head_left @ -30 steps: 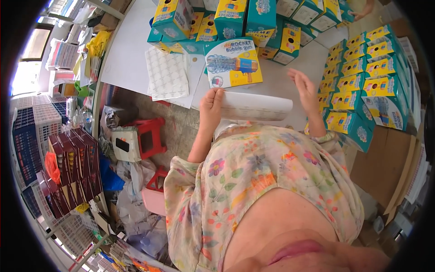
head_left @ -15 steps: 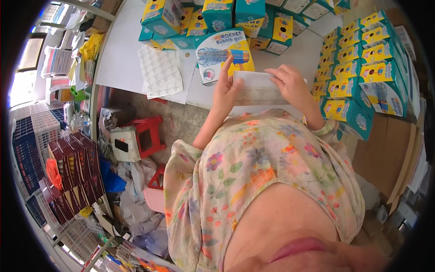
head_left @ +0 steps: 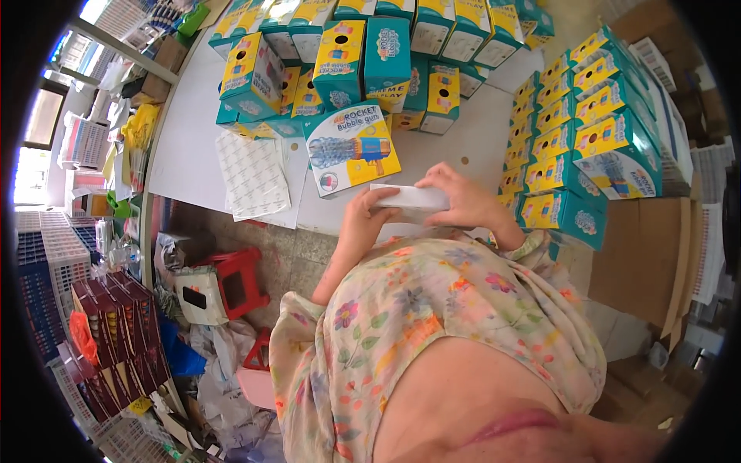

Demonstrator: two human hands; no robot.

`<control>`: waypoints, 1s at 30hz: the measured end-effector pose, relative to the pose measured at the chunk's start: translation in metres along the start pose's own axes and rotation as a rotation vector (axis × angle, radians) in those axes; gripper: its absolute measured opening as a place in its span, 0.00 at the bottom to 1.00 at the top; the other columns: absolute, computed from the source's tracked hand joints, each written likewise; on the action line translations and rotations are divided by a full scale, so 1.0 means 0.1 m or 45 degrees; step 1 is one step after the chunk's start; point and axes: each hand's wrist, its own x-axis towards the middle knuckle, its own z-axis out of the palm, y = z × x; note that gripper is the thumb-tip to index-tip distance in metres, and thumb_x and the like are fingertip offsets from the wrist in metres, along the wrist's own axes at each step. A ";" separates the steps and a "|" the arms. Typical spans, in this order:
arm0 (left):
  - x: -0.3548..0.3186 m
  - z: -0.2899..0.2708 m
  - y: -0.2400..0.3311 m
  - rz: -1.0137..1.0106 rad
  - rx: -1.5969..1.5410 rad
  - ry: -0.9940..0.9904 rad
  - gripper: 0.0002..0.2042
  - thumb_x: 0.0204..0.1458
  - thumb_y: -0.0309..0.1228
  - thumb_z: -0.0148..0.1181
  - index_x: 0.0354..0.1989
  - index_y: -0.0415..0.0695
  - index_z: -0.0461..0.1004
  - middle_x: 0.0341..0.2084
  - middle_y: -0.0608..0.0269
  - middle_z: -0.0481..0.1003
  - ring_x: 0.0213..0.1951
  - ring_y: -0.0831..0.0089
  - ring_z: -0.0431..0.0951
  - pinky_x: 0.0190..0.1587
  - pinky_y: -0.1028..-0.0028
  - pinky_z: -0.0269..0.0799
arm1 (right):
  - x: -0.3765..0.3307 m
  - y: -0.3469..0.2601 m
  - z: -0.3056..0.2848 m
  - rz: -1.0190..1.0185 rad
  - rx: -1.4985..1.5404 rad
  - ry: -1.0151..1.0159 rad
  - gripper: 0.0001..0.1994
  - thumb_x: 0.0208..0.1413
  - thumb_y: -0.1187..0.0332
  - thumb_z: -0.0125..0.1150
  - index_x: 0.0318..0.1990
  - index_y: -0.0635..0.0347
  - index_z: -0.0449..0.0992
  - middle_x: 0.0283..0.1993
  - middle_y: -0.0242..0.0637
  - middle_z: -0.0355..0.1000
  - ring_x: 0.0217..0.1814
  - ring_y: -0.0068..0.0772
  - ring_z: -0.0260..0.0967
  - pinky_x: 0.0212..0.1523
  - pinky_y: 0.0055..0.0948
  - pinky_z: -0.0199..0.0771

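Both hands hold a white wad of paper (head_left: 413, 199) just off the near edge of the table. My left hand (head_left: 361, 220) is closed on its left end, fingers over the top. At its right end my right hand (head_left: 465, 202) grips it between thumb and fingers. Whether it is one folded sheet or several is hard to tell. Directly beyond lies a flat-fronted bubble gun box (head_left: 351, 150) in white, yellow and teal. To its left, a white sheet with rows of small grey print (head_left: 251, 174) rests on the table.
Teal and yellow boxes (head_left: 340, 58) stand in rows across the far side of the white table (head_left: 185, 154). More are stacked in columns (head_left: 556, 154) at the right, by brown cartons (head_left: 641, 262). Left are a red stool (head_left: 239, 282) and stacked maroon boxes (head_left: 120, 324).
The paper, earlier spread broad and flat, now looks narrower and tilted. My left index finger, which pointed up, has come down onto it. The whole view has shifted, showing more of the far boxes.
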 end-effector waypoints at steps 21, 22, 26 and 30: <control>-0.05 -0.17 0.01 0.275 0.651 0.258 0.06 0.39 0.28 0.68 0.28 0.47 0.81 0.36 0.60 0.73 0.43 0.59 0.67 0.48 0.63 0.62 | 0.09 0.29 0.08 -0.268 -0.183 0.026 0.10 0.45 0.65 0.64 0.35 0.58 0.74 0.33 0.39 0.70 0.36 0.44 0.68 0.36 0.37 0.69; -0.04 -0.20 -0.01 0.161 0.540 0.183 0.05 0.40 0.28 0.67 0.27 0.45 0.80 0.32 0.62 0.74 0.41 0.60 0.69 0.48 0.63 0.63 | 0.09 0.31 0.07 -0.247 -0.192 0.029 0.09 0.45 0.66 0.64 0.33 0.58 0.74 0.32 0.39 0.69 0.35 0.44 0.68 0.35 0.37 0.68; -0.09 -0.25 0.04 0.064 0.540 0.125 0.08 0.40 0.31 0.67 0.30 0.44 0.79 0.26 0.64 0.75 0.36 0.63 0.72 0.45 0.66 0.65 | 0.09 0.29 0.07 -0.112 -0.221 -0.028 0.09 0.44 0.66 0.64 0.29 0.59 0.72 0.30 0.38 0.69 0.35 0.44 0.67 0.35 0.38 0.66; -0.04 -0.11 0.12 0.736 1.139 0.214 0.12 0.43 0.34 0.65 0.36 0.47 0.77 0.24 0.63 0.75 0.34 0.64 0.73 0.41 0.69 0.67 | 0.16 0.16 0.22 -0.141 -0.310 0.025 0.09 0.43 0.66 0.64 0.29 0.59 0.72 0.29 0.38 0.69 0.35 0.44 0.67 0.35 0.39 0.67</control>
